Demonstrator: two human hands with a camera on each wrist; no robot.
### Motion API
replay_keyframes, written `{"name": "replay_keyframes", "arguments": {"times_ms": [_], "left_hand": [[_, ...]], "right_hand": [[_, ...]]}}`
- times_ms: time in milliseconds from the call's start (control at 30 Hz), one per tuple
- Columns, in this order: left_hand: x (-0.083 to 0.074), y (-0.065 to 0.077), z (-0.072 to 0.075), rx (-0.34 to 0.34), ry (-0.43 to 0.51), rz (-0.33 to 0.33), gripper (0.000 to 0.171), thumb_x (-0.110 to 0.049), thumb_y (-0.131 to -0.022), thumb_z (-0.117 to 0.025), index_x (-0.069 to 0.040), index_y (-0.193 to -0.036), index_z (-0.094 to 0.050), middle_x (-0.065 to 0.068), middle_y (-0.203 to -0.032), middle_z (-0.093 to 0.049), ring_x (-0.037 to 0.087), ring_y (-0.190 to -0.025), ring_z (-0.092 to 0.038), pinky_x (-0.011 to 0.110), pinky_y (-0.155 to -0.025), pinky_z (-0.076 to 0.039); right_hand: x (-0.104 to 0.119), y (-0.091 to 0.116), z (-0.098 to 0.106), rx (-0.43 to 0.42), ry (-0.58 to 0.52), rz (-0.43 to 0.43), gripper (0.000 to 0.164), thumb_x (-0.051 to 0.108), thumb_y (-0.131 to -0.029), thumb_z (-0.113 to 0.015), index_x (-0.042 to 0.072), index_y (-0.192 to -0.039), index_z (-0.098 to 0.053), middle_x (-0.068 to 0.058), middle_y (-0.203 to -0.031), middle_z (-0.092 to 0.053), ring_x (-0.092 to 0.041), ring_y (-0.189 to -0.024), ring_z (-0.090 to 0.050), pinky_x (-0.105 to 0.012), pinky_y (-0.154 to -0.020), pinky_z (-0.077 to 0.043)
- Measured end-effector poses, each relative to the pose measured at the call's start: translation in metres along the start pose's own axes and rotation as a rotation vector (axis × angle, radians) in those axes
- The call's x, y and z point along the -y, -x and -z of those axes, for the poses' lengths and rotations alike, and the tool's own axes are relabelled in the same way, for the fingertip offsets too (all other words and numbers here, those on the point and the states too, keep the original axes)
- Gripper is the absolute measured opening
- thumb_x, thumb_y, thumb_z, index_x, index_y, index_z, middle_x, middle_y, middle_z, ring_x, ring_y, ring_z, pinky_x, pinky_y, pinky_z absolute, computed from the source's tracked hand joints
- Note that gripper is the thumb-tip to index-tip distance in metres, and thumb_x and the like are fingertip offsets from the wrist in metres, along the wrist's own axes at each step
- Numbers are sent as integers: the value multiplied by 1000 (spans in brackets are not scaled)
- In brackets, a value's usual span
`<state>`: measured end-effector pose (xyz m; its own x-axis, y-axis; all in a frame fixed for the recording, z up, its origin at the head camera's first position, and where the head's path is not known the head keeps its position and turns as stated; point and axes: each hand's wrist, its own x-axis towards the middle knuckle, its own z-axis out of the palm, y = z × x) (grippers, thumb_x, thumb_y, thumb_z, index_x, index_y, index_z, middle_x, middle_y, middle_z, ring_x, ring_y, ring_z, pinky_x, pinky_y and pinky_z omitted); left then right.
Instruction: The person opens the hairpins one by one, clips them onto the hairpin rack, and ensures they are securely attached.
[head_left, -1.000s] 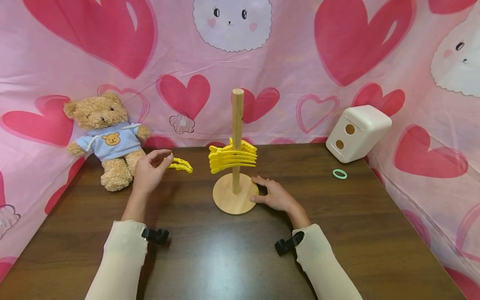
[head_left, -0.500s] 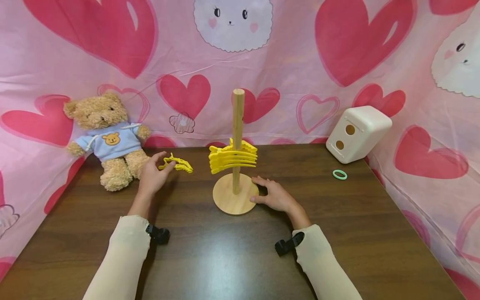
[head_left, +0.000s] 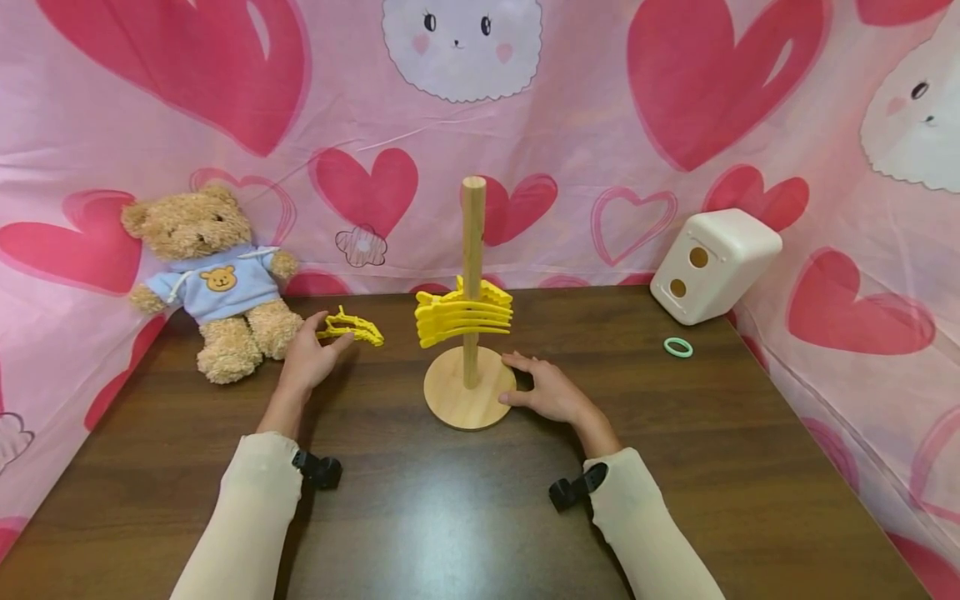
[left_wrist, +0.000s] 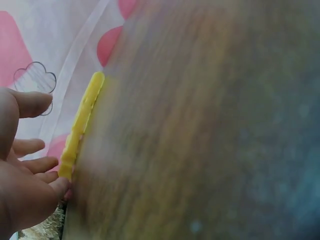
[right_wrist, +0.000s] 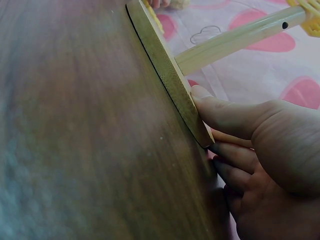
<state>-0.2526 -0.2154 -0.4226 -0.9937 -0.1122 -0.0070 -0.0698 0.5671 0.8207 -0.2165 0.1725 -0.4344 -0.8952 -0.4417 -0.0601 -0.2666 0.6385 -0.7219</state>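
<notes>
In the head view, my left hand (head_left: pixel 309 360) is low at the left of a yellow claw clip (head_left: pixel 358 330) lying on the table, fingers behind its near end and thumb in front. The left wrist view shows the thumb (left_wrist: pixel 35 103) spread apart from the fingers, which are at the clip's end; whether they touch it I cannot tell. My right hand (head_left: pixel 553 392) grips the rim of a round wooden base (head_left: pixel 453 402), thumb on top and fingers at the edge. From it rises a wooden post (head_left: pixel 473 233), with another yellow claw clip (head_left: pixel 461 321) clamped around it.
A teddy bear (head_left: pixel 217 271) in a blue top sits behind the left hand. At the back right stand a tilted white box (head_left: pixel 716 262) with two round holes and a small green ring (head_left: pixel 678 347). Pink heart-patterned cloth (head_left: pixel 585 100) borders the brown table (head_left: pixel 420 508).
My left hand has come down and slightly right around the end of the loose clip, its thumb now in front. My right hand, the stand and the clamped clip have stayed put.
</notes>
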Motion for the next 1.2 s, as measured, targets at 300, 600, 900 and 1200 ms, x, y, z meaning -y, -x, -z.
{"name": "replay_keyframes", "arguments": {"times_ms": [300, 600, 900, 1200], "left_hand": [[3, -2, 1, 7, -84, -19, 65, -16, -98, -63, 13, -149, -34, 35, -145, -44, 48, -136, -40, 58, -113, -31], [1, -3, 5, 56, -208, -23, 52, -8, -94, -68, 11, -139, -51, 34, -126, -59, 45, -113, -58, 53, -93, -48], [8, -2, 11, 94, -255, -82, 42, -7, -89, -74, 7, -127, -62, 30, -110, -62, 40, -98, -63, 50, -84, -48], [6, 0, 9, 120, -254, -114, 43, -23, -93, -73, 4, -125, -63, 27, -112, -65, 39, -98, -63, 50, -83, -49]], "right_hand": [[0, 0, 1, 2, -1, -9, 69, 29, -93, -76, 4, -150, -47, -19, -157, -38, -47, -147, -23, -60, -118, -17], [-1, -2, 2, 1, 4, 8, 69, 27, -93, -76, 2, -150, -47, -19, -156, -39, -44, -148, -25, -58, -119, -19], [-1, -1, 2, 2, 4, 9, 69, 28, -93, -76, 3, -151, -47, -19, -157, -38, -45, -148, -23, -58, -119, -18], [1, 1, 1, 2, -5, 2, 69, 27, -93, -76, 2, -150, -47, -20, -157, -38, -47, -148, -22, -59, -119, -17]]}}
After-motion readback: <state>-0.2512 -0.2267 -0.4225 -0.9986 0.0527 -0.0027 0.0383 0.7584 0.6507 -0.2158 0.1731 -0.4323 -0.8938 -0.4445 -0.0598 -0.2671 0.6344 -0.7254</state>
